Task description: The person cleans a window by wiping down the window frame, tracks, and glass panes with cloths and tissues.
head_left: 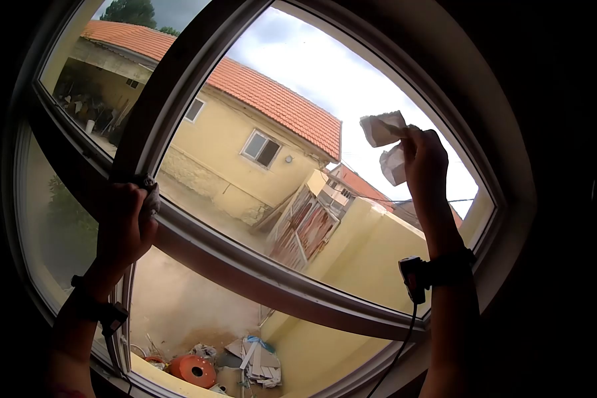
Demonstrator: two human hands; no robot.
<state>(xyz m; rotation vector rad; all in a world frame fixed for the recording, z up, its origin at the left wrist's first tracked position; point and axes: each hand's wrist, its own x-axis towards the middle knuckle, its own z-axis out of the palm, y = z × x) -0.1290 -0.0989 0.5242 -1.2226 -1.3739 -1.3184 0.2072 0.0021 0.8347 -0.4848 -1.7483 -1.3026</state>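
Note:
My right hand [426, 162] is raised at the upper right of the window pane [292, 73]. It pinches a pale, folded tissue [383, 129], which hangs in two flaps in front of the glass. At the left, my left hand [126, 219] is closed around a crumpled greyish cloth [152, 198]. That hand lies against the window frame [169, 119], where the upright meets the crossbar. Most of both hands is in dark shadow against the light. Whether the tissue touches the glass, I cannot tell.
A strapped device [414, 278] with a cable sits on my right wrist, another [112, 317] on my left. The crossbar [245, 282] runs below the main pane. Outside are a yellow house [228, 146], a wall [358, 245] and debris [255, 361] with an orange round object [193, 371].

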